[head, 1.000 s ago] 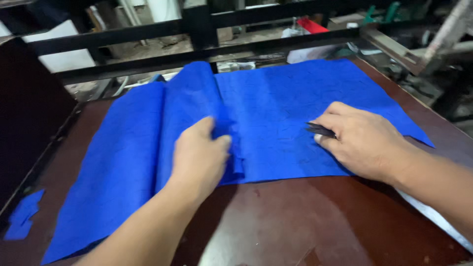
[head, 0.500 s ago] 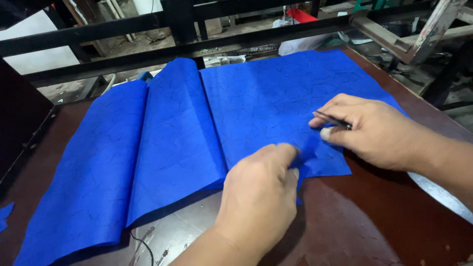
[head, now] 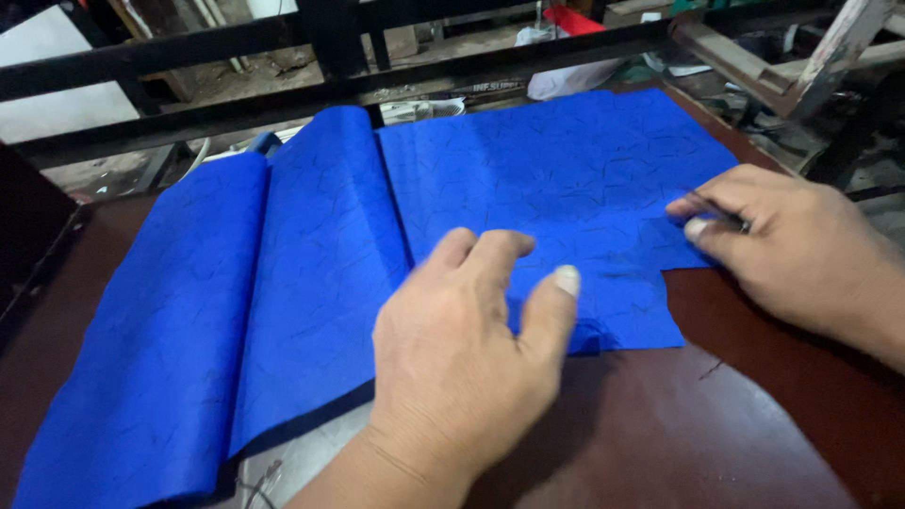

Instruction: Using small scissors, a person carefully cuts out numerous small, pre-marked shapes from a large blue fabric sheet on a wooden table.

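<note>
In the head view, the blue sheet [head: 528, 179] lies flat on the dark tabletop [head: 716, 424], the left hand [head: 462, 349] spread open over its near edge, the right hand [head: 792, 245] pinching a thin dark tool [head: 721, 219] at its right edge.

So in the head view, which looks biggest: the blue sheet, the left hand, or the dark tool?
1. Blue sheet, covering much of the table.
2. Left hand, though nearness to the camera enlarges it.
3. Dark tool, a sliver in the right hand.
</note>
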